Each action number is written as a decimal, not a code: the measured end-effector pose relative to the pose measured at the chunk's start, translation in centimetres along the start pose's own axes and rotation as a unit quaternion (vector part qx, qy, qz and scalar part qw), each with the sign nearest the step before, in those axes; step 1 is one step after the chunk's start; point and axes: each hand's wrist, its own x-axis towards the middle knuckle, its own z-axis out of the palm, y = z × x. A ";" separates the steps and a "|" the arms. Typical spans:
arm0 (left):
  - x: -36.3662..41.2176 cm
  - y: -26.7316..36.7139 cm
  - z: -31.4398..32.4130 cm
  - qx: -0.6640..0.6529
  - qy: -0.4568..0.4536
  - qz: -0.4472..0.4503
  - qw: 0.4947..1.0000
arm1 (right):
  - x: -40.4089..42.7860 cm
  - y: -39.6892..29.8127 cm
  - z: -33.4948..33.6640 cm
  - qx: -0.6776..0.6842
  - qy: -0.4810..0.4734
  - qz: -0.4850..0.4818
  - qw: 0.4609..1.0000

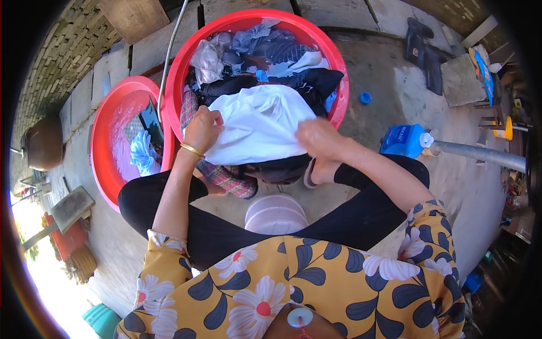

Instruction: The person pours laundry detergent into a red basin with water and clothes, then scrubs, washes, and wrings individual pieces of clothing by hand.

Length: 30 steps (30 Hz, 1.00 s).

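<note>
A white cloth or garment is spread between my two hands over the near side of a large red plastic basin. My left hand is closed on its left edge, and my right hand, slightly blurred, grips its right edge. Dark clothes, a whitish garment and grey wet cloth lie in the basin behind it. A plaid cloth hangs over the basin's near left rim, beside dark fabric under the white cloth.
At left stands a smaller red basin holding a light blue cloth; a pale hose runs beside it. A blue detergent jug and a blue cap are on the right. A round pale stool or tub stands between my legs.
</note>
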 end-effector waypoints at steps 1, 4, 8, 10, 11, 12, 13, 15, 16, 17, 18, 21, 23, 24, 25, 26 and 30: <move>-0.2 0.1 -0.5 -0.002 0.000 0.002 1.000 | -0.8 -0.5 0.2 0.073 -0.091 -0.003 0.993; -2.0 1.0 -2.5 0.022 -0.070 0.111 0.991 | -0.3 -0.2 0.6 0.188 -0.112 0.097 0.971; -3.3 1.7 -2.9 0.036 -0.138 0.139 0.980 | 5.0 1.7 0.5 0.161 0.063 0.125 0.977; -2.9 1.7 -2.8 0.044 -0.159 0.131 0.978 | 6.6 1.6 2.0 0.136 0.053 0.090 0.985; -2.5 1.8 -2.9 0.045 -0.158 0.135 0.977 | 6.8 1.5 2.9 0.033 -0.007 0.070 0.997; -2.4 1.8 -3.1 0.025 -0.169 0.134 0.976 | 7.0 1.2 3.5 -0.068 -0.067 0.048 0.994; -2.2 1.8 -3.3 0.004 -0.180 0.135 0.974 | 7.4 1.3 3.7 -0.069 -0.066 0.051 0.994; -1.7 1.8 -3.4 0.018 -0.176 0.114 0.977 | 7.9 2.5 3.8 -0.103 -0.085 0.145 0.980; -1.9 1.7 -3.5 0.033 -0.170 0.084 0.981 | 8.1 2.3 3.1 -0.101 -0.087 0.144 0.981; -1.9 1.5 -3.4 0.032 -0.171 0.082 0.981 | 8.2 2.2 2.3 -0.101 -0.067 0.143 0.982; -1.4 1.5 -3.6 0.014 -0.150 0.073 0.986 | 8.1 2.2 1.5 -0.103 -0.041 0.147 0.983; -0.8 2.7 -3.5 -0.018 -0.089 0.077 0.993 | 7.9 2.4 3.0 -0.040 -0.084 0.099 0.991; -0.3 3.9 -3.4 -0.081 -0.040 0.113 0.989 | 7.9 2.5 3.9 -0.057 -0.068 0.115 0.989; -0.6 4.6 -3.7 -0.104 -0.035 0.120 0.987 | 7.9 2.1 4.2 -0.080 -0.076 0.134 0.985; -0.7 5.1 -3.9 -0.103 -0.036 0.123 0.986 | 7.8 1.9 4.3 -0.102 -0.084 0.154 0.979; -0.7 5.6 -4.1 -0.103 -0.026 0.138 0.985 | 7.6 2.0 4.2 -0.103 -0.082 0.158 0.979; 0.2 6.6 -3.2 -0.103 -0.023 0.158 0.982 | 7.9 0.7 0.8 -0.109 -0.082 0.130 0.982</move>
